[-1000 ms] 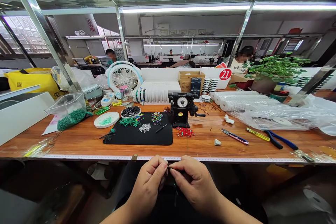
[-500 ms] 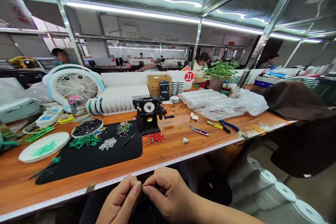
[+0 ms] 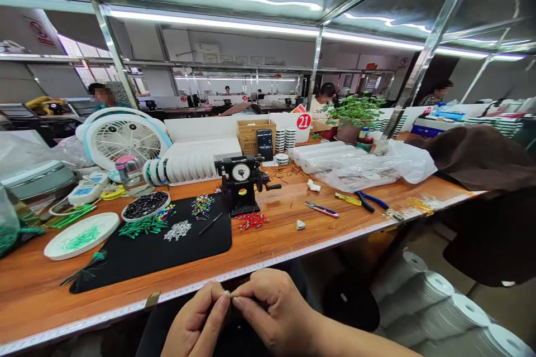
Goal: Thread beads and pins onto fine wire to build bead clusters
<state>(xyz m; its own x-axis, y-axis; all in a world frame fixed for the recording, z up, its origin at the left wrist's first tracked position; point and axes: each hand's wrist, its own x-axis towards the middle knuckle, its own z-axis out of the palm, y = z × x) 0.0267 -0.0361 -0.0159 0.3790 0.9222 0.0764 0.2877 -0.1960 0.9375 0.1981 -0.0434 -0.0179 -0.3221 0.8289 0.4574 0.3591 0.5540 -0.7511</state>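
Observation:
Below the bench's front edge, my left hand [image 3: 200, 318] and my right hand [image 3: 274, 309] meet fingertip to fingertip over my dark lap. Each is closed in a pinch of thumb and forefinger. Whatever sits between the fingertips is too small to make out. Straight ahead on the wooden bench [image 3: 285, 242] stands a black hand-cranked winder [image 3: 240, 184] with a round white dial. Small red pieces [image 3: 251, 221] lie at its foot. To its left a black mat [image 3: 167, 256] carries white beads [image 3: 178, 230], colourful beads [image 3: 202, 206], green tubes [image 3: 144, 227] and a thin black tool [image 3: 210, 223].
A bowl of black pieces [image 3: 146, 206] and a white plate [image 3: 81, 237] stand left, near a fan [image 3: 128, 139]. Right of the winder lie a cutter knife [image 3: 321, 210], blue-handled pliers [image 3: 372, 201] and plastic-wrapped rolls [image 3: 335, 162]. White spools [image 3: 469, 312] stack below the bench.
The whole scene has shifted slightly to the right as the camera turned a little left. My hands keep the same fingertip pinch.

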